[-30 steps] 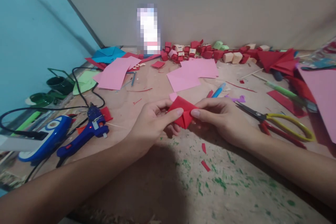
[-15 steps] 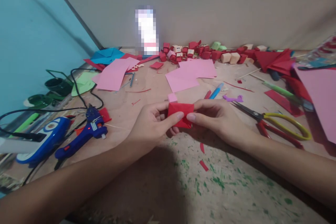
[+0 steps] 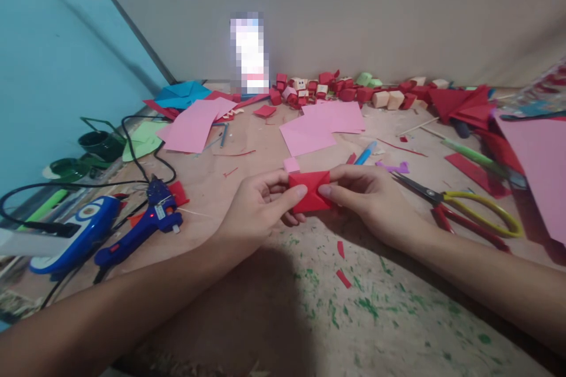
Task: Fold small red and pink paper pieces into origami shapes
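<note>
A small square of folded red paper (image 3: 312,200) is held up between both hands over the middle of the table. My left hand (image 3: 267,197) pinches its left side, thumb on the front face and fingers behind. On the other side my right hand (image 3: 360,191) grips it the same way, thumb on the front. Creases run across the paper's face; its back is hidden. Just behind it sits a small pink paper cube (image 3: 291,165). Two red paper scraps (image 3: 343,278) lie on the table nearer to me.
A blue glue gun (image 3: 137,230) with its cord lies at left beside a blue-and-white power strip (image 3: 79,235). Open scissors (image 3: 460,203) rest at right. Pink sheets (image 3: 309,132), a lit phone (image 3: 250,56) and several small red paper boxes (image 3: 349,94) are farther back.
The folded red paper has shifted slightly right and now shows a flatter face with its creases. Both thumbs have moved a little apart on it.
</note>
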Tool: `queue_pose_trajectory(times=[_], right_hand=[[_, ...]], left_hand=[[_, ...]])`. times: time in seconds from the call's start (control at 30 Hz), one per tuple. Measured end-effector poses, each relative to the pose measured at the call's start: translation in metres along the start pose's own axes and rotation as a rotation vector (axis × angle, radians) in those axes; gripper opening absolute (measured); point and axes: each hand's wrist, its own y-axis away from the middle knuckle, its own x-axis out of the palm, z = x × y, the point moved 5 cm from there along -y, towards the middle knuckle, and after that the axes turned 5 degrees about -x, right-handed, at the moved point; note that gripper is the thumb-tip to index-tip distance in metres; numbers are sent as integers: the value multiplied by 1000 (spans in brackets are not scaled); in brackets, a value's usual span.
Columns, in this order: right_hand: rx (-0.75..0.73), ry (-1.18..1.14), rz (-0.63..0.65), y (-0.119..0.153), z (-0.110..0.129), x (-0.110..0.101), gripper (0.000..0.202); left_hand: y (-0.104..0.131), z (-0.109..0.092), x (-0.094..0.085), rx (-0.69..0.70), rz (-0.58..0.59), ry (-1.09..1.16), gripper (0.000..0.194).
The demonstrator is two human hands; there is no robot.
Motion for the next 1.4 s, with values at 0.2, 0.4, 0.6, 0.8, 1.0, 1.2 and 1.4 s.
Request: queue_pose_trajectory(times=[0.2, 0.4, 0.6, 0.8, 1.0, 1.2, 1.4], right_hand=[[10, -36, 20, 1, -4, 0, 12], [8, -20, 43, 2, -3, 1, 12], [13, 5, 85, 3, -3, 5, 13], [50, -107, 110, 5, -3, 9, 18], [56, -181, 84, 2, -2, 5, 17], [35, -175, 93, 1, -3, 2, 17], [1, -81, 41, 1, -4, -1, 17]], left_hand=[[-1, 1, 1, 4, 10, 49, 25], [0, 2, 1, 37, 24, 131, 31], [-1, 4, 1, -5, -18, 101, 28], [-1, 4, 0, -5, -55, 97, 26], [0, 5, -4, -15, -80, 88, 30], [1, 4, -7, 47, -41, 143, 11], [3, 1, -5, 94, 7, 215, 19]])
